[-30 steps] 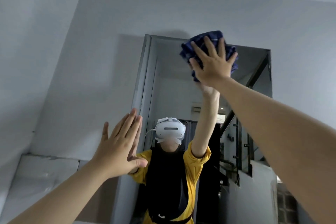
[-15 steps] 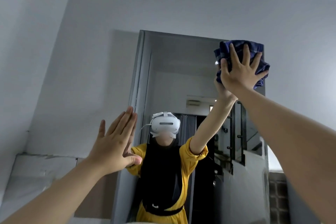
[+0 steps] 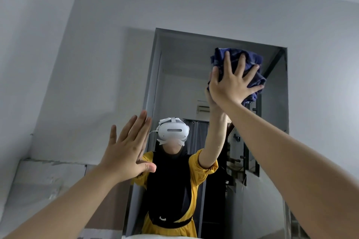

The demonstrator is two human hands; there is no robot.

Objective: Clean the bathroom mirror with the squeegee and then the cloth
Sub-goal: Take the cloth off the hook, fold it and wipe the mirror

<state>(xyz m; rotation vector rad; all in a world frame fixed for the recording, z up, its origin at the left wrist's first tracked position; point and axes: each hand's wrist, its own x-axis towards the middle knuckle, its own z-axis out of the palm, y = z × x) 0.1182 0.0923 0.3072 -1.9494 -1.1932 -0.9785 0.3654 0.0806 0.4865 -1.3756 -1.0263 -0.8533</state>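
1. Pressing a bunched dark blue cloth [image 3: 236,68] flat against the mirror [image 3: 184,87], the right hand [image 3: 231,85] has its fingers straight and spread wide over the fabric, so this grip is a wide, flat-palmed push and not a pinch.
2. The cloth sits in the mirror's upper right part, just below the top edge and near the right edge; a narrow strip of glass shows between the cloth and each of those edges.
3. The left hand [image 3: 126,149] is raised with fingers straight and close together, thumb out to the side; its grip is wide and holds nothing. It lies at the mirror's left edge, overlapping the frame line, but whether the palm touches glass or wall cannot be told.
4. The two hands are well apart, the left low at the left edge, the right high near the right edge.
5. Open glass lies between them: the whole upper left part and the centre of the mirror, down to the reflection of the person in a yellow top with a black front and a white headset [image 3: 172,131].
6. The mirror is set in a pale grey wall [image 3: 194,6], which runs bare above and to both sides of the frame.
7. A lighter ledge [image 3: 48,176] runs along the wall at lower left, below the left hand.
8. The squeegee does not show.
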